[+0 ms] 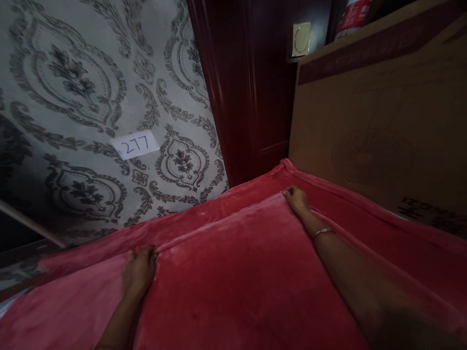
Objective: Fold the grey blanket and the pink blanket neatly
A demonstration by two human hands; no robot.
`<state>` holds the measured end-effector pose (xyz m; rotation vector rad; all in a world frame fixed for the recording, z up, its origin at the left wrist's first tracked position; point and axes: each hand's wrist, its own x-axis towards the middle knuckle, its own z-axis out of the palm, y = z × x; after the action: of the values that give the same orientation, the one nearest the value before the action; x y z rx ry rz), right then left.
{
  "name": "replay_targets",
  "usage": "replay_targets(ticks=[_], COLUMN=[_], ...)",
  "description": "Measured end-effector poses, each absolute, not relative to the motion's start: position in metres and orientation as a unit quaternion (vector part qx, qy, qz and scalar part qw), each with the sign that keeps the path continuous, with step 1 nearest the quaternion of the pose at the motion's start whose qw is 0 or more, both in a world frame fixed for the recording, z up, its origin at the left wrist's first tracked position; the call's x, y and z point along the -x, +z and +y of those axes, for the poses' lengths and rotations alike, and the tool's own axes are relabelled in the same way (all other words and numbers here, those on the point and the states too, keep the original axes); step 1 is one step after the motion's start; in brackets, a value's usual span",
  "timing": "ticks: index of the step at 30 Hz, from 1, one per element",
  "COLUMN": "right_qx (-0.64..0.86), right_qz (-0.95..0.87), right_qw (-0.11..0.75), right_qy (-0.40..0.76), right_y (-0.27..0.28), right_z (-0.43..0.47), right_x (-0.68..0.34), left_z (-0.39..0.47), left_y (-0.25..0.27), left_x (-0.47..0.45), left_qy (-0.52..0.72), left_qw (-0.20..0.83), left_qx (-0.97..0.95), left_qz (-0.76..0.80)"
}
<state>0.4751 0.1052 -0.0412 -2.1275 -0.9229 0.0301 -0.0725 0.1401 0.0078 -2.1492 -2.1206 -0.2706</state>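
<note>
A red plush blanket (233, 272) spreads across the lower view, with one layer folded over another. My left hand (139, 270) is closed on the near-left corner of the folded layer, its fingertips partly hidden by the cloth. At the far-right corner of the same layer, my right hand (295, 198) pinches the edge between thumb and fingers. Between the two hands the folded edge runs fairly straight. A thin silver bracelet circles my right wrist.
A large cardboard box (365, 121) stands at the right against the blanket. Behind are a dark red wooden panel (248, 87) with a gold plate (301, 40) and patterned wallpaper (87, 82) bearing a paper label (135, 144) marked 277. A red-and-white container (353, 18) shows at upper right.
</note>
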Motion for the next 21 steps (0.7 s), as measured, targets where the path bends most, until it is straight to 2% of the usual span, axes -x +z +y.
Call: replay_targets(ticks=[10, 15, 21], right_qx=[0.842, 0.819, 0.803], right_qz=[-0.429, -0.45, -0.435], right_qw=[0.326, 0.355, 0.403], right_qy=[0.02, 0.024, 0.055], right_y=[-0.0321, -0.032, -0.0367], right_z=[0.1058, 0.1062, 0.1085], right_x=[-0.4756, -0.4717, -0.4808], left_z=[0.1437, 0.1472, 0.1427], left_y=[0.005, 0.0023, 0.0065], left_x=[0.0748, 0.0764, 0.0715], left_qy=[-0.093, -0.071, -0.066], left_qw=[0.078, 0.115, 0.108], left_qx=[0.736, 0.758, 0.735], left_qz=[-0.666, -0.638, -0.667])
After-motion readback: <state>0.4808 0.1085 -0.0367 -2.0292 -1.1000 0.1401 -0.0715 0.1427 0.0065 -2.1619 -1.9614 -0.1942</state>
